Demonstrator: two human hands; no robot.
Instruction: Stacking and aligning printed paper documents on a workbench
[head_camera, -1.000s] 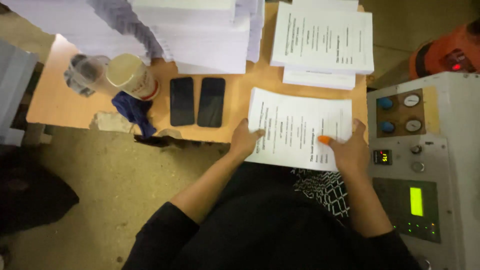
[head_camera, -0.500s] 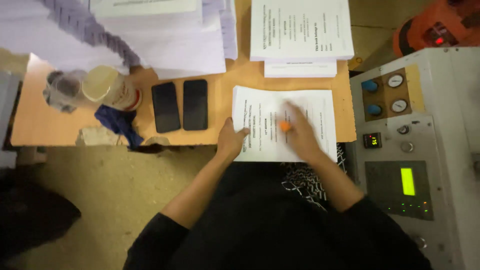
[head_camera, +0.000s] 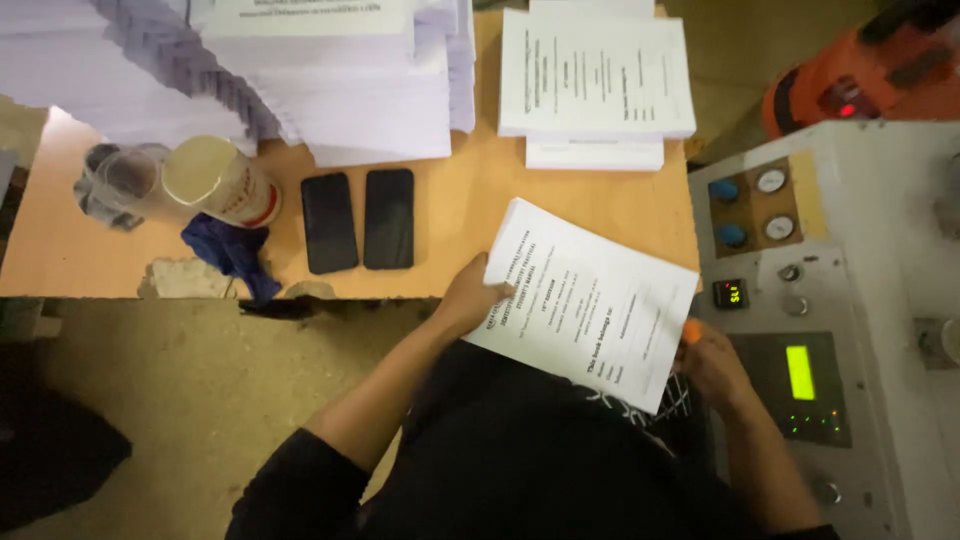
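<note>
Booklet (head_camera: 585, 300) tilts over the desk (head_camera: 450, 250) edge, left hand (head_camera: 465, 300) pinching its left side, right hand (head_camera: 712, 360) clasping its lower right.

White booklet (head_camera: 585, 300) with black print, two black phones (head_camera: 358, 220), tan table (head_camera: 470, 200).

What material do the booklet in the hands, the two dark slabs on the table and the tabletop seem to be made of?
Booklet: white matte paper, several sheets thick; it bends slightly between the left hand and right hand.
Two phones: probably glass fronts, black and glossy, faintly reflecting.
Table: likely wood or laminated board, smooth orange-tan; its front edge looks chipped.
</note>
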